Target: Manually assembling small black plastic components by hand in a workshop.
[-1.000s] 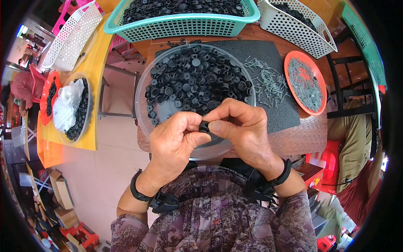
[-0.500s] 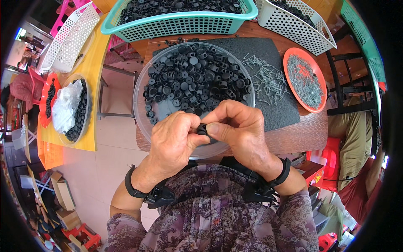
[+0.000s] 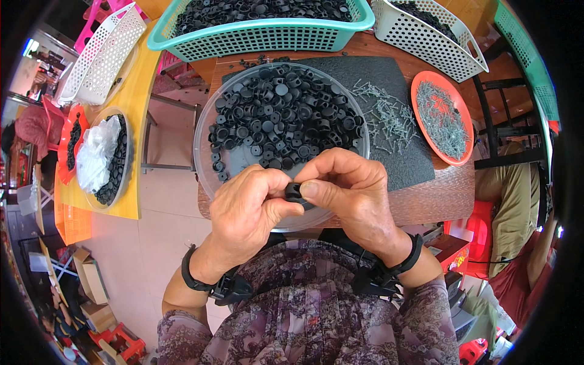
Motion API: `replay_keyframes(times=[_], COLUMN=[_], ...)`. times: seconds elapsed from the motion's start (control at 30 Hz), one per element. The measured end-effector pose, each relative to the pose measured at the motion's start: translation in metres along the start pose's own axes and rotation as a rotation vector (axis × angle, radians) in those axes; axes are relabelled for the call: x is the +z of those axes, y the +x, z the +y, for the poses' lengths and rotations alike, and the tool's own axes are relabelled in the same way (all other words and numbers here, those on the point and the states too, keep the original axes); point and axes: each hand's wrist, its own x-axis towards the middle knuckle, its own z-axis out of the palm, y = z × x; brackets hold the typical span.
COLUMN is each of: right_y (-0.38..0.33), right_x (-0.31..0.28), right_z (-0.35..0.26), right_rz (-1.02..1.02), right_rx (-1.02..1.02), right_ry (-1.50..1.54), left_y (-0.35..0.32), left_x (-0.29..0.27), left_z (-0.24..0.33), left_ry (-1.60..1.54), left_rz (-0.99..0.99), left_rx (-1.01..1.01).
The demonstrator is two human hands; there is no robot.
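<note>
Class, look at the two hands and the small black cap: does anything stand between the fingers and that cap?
Nothing visible does. The left hand and right hand both already pinch the cap directly, above the clear bowl.

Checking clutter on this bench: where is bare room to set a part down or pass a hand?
Free: the dark mat's near right corner below the loose screws, and the brown table strip beside the right hand. Crowded: the clear bowl of black caps, the orange plate of screws, and the baskets along the far edge.
</note>
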Motion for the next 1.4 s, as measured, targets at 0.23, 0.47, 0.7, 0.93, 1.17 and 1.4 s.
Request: replay_keyframes(times=[0.23,0.47,0.7,0.93,1.17,1.4], right_y=[-0.003,-0.004,-0.009,0.001,0.069,0.126], right_x=[0.002,0.000,-0.003,-0.015,-0.110,-0.150], right_z=[-0.004,-0.008,-0.006,-0.006,-0.101,-0.150], right_rz=[0.016,-0.009,-0.022,-0.046,0.284,0.665], right_rx=[0.000,0.058,-0.030,0.144,-0.363,-0.584], right_ry=[-0.036,-0.029,-0.236,0.008,-0.755,-0.954], left_y=[0.004,0.008,0.012,0.008,-0.005,-0.006], left_x=[0.000,0.000,0.002,0.003,-0.019,-0.011], left_z=[-0.003,-0.002,-0.004,0.006,0.001,-0.005], left_ry=[0.015,-0.014,-0.019,0.190,0.130,0.222], left_rz=[-0.031,-0.067,-0.070,-0.093,-0.006,-0.225], left_rx=[0.095,0.078,0.036,0.042,-0.159,-0.102])
